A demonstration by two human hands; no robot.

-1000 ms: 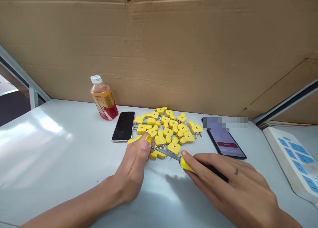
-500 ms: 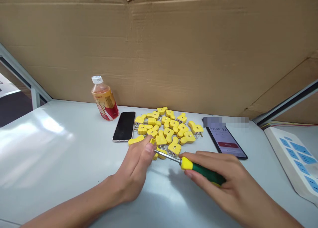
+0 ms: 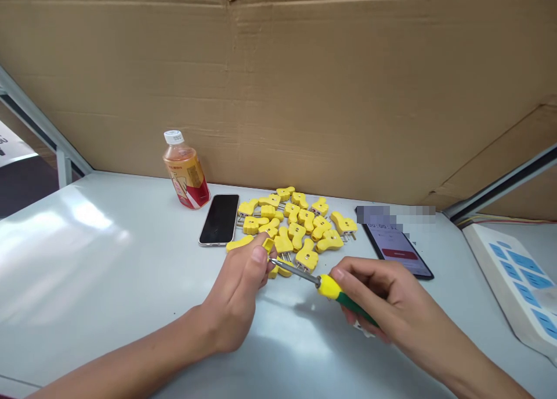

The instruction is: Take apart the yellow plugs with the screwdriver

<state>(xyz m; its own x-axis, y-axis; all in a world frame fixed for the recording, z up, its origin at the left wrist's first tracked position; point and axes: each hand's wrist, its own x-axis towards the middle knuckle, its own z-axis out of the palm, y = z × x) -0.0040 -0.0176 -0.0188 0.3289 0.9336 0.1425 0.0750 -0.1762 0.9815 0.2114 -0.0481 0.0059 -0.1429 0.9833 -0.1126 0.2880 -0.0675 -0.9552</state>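
Note:
My left hand is closed on a yellow plug, most of which the fingers hide. In my right hand is a screwdriver with a yellow and green handle, gripped between thumb and fingers. Its metal shaft points left, and the tip meets the plug at my left fingertips. What exactly the tip touches is too small to make out. Just beyond both hands lies a loose pile of yellow plugs with metal prongs.
A drink bottle stands at the back left beside a dark phone. Right of the pile lies a phone showing a timer. A white power strip sits at the right. Cardboard walls off the back of the table.
My right thumb and fingers have shifted round the screwdriver handle, and the hand looks more turned. The left hand stays almost in place on the plug. The view has moved slightly.

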